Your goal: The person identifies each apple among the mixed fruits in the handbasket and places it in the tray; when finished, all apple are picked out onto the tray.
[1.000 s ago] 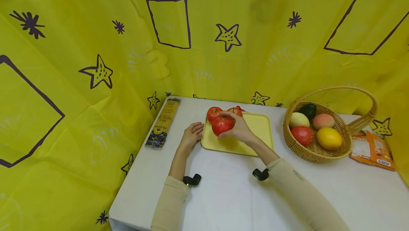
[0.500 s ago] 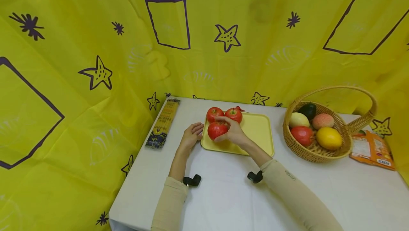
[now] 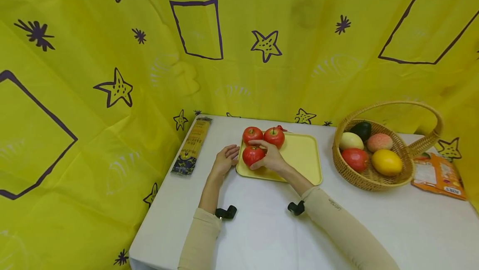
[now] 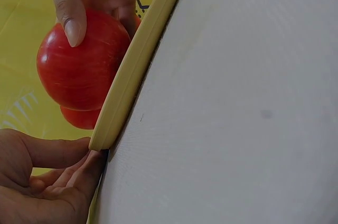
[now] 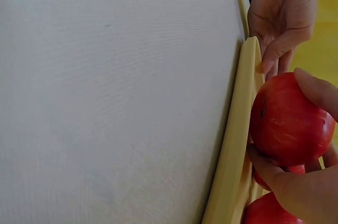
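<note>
My right hand [image 3: 272, 158] grips a red apple [image 3: 252, 156] between thumb and fingers, low over the front left part of a yellow tray [image 3: 299, 153]. Two more red apples [image 3: 252, 134] sit side by side at the tray's back left. In the left wrist view the held apple [image 4: 82, 63] is right at the tray rim [image 4: 127, 71], with the thumb over its side. My left hand [image 3: 223, 161] is at the tray's left edge. Its thumb and fingers pinch the rim there, as the left wrist view shows.
To the right stands a wicker basket [image 3: 338, 168] with a tall handle, holding several fruits. An orange packet [image 3: 439, 176] lies beyond it. A long pack of noodles [image 3: 192, 145] lies on the left of the white table [image 3: 262, 228]. A yellow curtain [image 3: 232, 70] hangs behind.
My right hand has brought the apple left and down toward the tray's front left, uncovering the back right apple. The left hand has stayed at the tray's edge.
</note>
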A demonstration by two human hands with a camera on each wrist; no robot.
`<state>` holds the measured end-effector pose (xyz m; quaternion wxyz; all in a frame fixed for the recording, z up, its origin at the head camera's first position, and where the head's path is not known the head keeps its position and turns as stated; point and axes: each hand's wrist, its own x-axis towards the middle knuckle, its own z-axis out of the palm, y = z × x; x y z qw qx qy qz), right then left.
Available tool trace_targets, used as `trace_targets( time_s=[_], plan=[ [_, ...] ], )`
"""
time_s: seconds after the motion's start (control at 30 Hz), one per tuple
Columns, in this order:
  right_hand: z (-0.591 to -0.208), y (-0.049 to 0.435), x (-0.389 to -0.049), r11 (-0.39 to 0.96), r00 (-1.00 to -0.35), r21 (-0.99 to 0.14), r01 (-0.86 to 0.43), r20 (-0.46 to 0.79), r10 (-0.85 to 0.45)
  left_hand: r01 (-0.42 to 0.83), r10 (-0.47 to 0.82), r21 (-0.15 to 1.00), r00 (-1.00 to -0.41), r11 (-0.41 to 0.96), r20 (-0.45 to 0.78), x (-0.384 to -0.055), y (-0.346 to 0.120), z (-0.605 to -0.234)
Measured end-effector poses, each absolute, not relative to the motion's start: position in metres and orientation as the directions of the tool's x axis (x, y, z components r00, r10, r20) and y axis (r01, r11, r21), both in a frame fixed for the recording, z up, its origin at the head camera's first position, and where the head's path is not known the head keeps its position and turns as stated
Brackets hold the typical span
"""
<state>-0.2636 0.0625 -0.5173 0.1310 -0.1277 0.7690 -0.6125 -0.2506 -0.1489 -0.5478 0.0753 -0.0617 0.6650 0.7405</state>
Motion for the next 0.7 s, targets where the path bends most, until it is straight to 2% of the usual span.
trace_targets(
  time_s=[0.37,0.7],
  plan=[
    [-0.523,0.063,-0.265,0.174,-0.936,-0.984,-0.026,-0.037,-0.349,-0.186,0.029,0.978,-0.983,-0.095,-0.184,-0.249,-0.148,-0.547],
    [-0.52,0.073,-0.262,0.182,-0.908,-0.983,-0.032,-0.047,-0.416,-0.191,0.024,0.975,-0.982,-0.11,-0.19,-0.25,-0.148,-0.548]
  ],
)
